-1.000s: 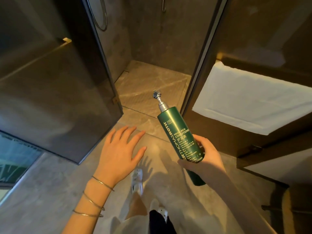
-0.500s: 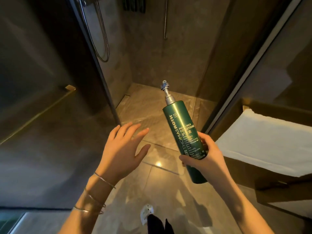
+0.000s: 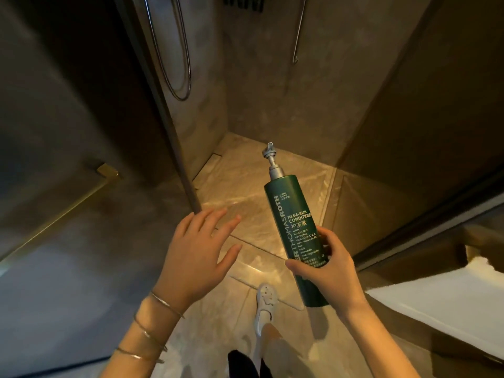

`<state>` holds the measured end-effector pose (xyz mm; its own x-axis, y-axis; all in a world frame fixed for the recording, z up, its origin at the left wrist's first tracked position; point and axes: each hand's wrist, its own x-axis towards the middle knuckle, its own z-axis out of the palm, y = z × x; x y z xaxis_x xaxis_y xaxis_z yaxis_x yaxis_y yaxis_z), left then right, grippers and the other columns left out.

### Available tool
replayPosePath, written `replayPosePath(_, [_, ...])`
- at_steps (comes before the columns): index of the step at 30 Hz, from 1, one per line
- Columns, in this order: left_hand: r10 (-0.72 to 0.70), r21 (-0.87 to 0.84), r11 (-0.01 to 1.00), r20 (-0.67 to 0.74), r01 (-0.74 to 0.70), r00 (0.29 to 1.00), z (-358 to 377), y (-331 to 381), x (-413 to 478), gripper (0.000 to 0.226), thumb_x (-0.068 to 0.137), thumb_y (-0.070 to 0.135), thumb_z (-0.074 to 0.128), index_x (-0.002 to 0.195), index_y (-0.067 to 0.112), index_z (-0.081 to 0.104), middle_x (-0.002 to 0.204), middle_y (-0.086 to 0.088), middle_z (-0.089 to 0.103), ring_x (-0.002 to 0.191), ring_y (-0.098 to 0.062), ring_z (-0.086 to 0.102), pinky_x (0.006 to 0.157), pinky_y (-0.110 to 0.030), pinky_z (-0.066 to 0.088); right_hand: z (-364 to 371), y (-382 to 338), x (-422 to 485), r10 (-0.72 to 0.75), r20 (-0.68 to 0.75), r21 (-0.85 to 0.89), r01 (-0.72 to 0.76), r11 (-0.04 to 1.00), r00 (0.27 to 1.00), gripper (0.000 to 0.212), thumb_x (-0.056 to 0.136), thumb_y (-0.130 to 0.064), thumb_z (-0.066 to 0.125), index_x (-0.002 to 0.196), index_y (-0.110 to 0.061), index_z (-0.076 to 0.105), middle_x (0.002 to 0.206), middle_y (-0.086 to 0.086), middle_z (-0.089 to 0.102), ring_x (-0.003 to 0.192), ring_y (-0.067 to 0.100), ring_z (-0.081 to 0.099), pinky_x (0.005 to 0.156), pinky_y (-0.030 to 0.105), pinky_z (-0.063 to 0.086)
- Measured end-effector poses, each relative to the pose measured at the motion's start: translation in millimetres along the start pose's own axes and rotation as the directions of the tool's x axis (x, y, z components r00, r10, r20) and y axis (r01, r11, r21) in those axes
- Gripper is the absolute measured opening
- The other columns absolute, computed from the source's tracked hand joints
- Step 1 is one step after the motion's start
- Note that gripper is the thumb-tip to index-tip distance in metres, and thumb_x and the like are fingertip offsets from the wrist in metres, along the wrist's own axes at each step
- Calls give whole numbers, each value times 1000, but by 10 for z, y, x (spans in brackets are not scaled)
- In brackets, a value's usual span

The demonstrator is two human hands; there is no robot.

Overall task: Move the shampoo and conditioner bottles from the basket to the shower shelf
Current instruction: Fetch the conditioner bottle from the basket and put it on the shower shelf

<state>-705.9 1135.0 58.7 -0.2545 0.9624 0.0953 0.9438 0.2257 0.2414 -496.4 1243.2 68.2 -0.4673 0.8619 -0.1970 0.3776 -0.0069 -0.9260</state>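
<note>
spread and holding nothing, the left hand (image 3: pixel 196 255) hovers near the glass door's edge (image 3: pixel 174 148), while to its right the right hand (image 3: pixel 327 271) wraps thumb and fingers round the lower half of the green conditioner bottle (image 3: pixel 291 222), pump tilted toward the far wall. within the last second the view has swung deeper into the shower stall (image 3: pixel 245 181) and the white towel (image 3: pixel 441 301) has slid off to the right, so the carry looks nearly over. no shelf shows plainly yet; placing is still ahead.
</note>
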Motion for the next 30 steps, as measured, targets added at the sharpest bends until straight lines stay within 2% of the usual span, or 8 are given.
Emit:
replayPosePath(6, [-41, 88, 995, -30, 43, 999, -61, -168, 850, 52, 91, 50, 33, 129, 23, 55, 129, -6, 57, 122, -28, 48, 100, -44, 33, -66, -222, 1027, -29, 64, 16, 28, 999, 998, 68, 61, -20, 83, 119, -26, 48, 113, -2, 57, 97, 13, 57, 79, 32, 51])
replayPosePath(11, [-102, 77, 991, -69, 107, 992, -116, -233, 1526, 52, 91, 50, 34, 132, 24, 52, 133, -6, 53, 126, -27, 44, 104, -45, 31, -167, -420, 1811, -105, 61, -43, 107, 993, 993, 69, 61, -21, 84, 118, -28, 46, 113, -5, 53, 97, 5, 53, 70, 17, 42])
replayPosePath(14, [-94, 89, 991, -63, 100, 994, -52, -264, 1787, 52, 91, 50, 34, 133, 24, 51, 134, -5, 52, 127, -27, 42, 104, -43, 29, -197, -482, 2150, -111, 84, -37, 115, 993, 990, 71, 61, -22, 84, 121, -26, 46, 116, -3, 53, 99, 8, 54, 71, 18, 44])
replayPosePath(21, [-89, 72, 993, -22, 90, 996, 68, -433, 2343, 52, 92, 51, 33, 133, 25, 51, 133, -4, 53, 128, -26, 41, 104, -41, 25, -221, -506, 2701, -90, 109, -77, 98, 992, 990, 70, 60, -23, 85, 117, -30, 46, 113, -7, 52, 96, 2, 52, 68, 14, 41])
replayPosePath(28, [-52, 90, 994, -40, 56, 998, -12, -844, 3194, 52, 90, 49, 34, 130, 22, 54, 130, -6, 55, 125, -28, 45, 100, -46, 35, -87, -774, 3493, -131, 82, -116, 140, 983, 988, 68, 59, -24, 84, 113, -35, 44, 111, -8, 51, 96, 2, 51, 73, 18, 43])
replayPosePath(30, [-48, 108, 993, -65, 54, 997, -114, -998, 3503, 52, 90, 49, 34, 130, 22, 53, 130, -7, 55, 125, -29, 44, 100, -47, 35, -35, -915, 3776, -145, 67, -117, 152, 981, 987, 69, 59, -26, 84, 115, -32, 46, 113, -7, 52, 99, 4, 51, 79, 23, 47])
